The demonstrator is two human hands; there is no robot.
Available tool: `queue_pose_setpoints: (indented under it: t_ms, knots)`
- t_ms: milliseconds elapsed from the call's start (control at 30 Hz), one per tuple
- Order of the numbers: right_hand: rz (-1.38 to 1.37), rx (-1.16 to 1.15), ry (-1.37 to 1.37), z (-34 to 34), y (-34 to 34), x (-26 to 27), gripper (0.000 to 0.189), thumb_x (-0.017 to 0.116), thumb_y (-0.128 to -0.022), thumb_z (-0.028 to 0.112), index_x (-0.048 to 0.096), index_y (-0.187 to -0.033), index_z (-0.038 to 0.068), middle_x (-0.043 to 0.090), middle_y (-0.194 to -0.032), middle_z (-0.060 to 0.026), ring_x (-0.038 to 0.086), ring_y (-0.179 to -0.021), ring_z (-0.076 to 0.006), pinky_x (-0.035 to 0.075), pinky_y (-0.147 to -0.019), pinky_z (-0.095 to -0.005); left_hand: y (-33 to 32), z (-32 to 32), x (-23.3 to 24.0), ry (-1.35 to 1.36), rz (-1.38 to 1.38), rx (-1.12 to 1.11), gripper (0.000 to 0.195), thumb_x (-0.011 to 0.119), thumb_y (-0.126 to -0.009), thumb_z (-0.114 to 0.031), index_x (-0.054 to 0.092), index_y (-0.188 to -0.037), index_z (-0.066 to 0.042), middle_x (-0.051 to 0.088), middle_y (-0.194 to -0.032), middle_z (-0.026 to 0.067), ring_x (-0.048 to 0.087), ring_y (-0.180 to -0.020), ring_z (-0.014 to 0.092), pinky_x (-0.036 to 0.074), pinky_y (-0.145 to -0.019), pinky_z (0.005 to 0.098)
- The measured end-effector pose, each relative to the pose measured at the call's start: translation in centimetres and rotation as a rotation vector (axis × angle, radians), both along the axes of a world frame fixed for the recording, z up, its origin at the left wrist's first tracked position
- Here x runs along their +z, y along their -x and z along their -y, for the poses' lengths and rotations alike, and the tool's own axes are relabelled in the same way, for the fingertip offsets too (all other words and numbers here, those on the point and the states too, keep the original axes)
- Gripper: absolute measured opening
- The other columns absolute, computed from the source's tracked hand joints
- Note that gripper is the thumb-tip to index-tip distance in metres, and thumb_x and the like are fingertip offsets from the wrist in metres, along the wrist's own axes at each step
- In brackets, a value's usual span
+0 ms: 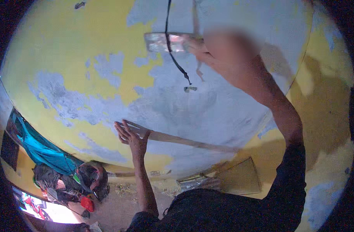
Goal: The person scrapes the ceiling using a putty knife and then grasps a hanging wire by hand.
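Observation:
In front of me is a wall (107, 78) with yellow paint and large grey-white patches. My left hand (133, 136) is low on it with fingers spread, holding nothing; its shadow meets the fingertips, so it is at or very near the surface. Higher up, my right hand (198, 47) grips one end of a flat, shiny rectangular plate (158, 43), which looks like a metal filling blade, close to the wall. Motion blur softens it. A black cable (172, 55) hangs across the plate, its end just above a small hole (190, 89) in the wall.
At the lower left are a teal cloth (46, 148), a dark rounded object (92, 177) and a red item (87, 204). A red motorcycle (34, 206) shows through a bright opening. By the wall's foot, a boxy object (197, 182) stands beside a thin panel (242, 178). Debris (126, 188) litters the floor.

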State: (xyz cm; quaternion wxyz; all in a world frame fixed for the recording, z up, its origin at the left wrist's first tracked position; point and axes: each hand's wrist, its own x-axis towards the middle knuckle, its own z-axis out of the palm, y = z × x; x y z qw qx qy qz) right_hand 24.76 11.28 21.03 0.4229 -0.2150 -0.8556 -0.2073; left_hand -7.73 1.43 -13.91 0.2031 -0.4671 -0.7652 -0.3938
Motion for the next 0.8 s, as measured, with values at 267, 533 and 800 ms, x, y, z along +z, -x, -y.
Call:
queue_pose_setpoints:
  t_ms: [267, 533, 800]
  knots:
    - [-0.03, -0.083, 0.099, 1.4, -1.7, 2.2, 0.044, 0.063, -0.099, 0.044, 0.071, -0.078, 0.006, 0.065, -0.073, -0.0196, 0.067, -0.069, -0.0408, 0.053, -0.066, -0.05, -0.7, 0.2, 0.9, -0.016, 0.049, -0.053, 0.135, 0.093, -0.07, -0.041, 0.002, -0.166, -0.012, -0.009, -0.171, 0.0262, -0.006, -0.159, 0.042, 0.005, -0.12, 0.0642]
    - [0.095, -0.135, 0.062, 1.3, -1.0, 2.8, 0.022, 0.076, -0.092, 0.023, 0.079, -0.113, 0.017, 0.058, -0.072, -0.0122, 0.06, -0.064, -0.0273, 0.047, -0.062, -0.04, -0.4, 0.5, 0.8, 0.019, 0.061, -0.027, 0.135, 0.091, -0.072, -0.043, 0.001, -0.166, -0.009, -0.011, -0.171, 0.0268, -0.007, -0.159, 0.042, 0.003, -0.121, 0.0635]
    - [0.035, 0.017, -0.07, 0.4, 0.7, 2.3, 0.043, 0.065, -0.097, 0.043, 0.072, -0.077, 0.007, 0.066, -0.07, -0.0187, 0.068, -0.067, -0.0405, 0.055, -0.065, -0.0505, -0.5, 0.3, 0.8, -0.005, 0.056, -0.031, 0.133, 0.092, -0.072, -0.041, 0.004, -0.166, -0.009, -0.009, -0.171, 0.0259, -0.006, -0.159, 0.042, 0.006, -0.12, 0.0646]
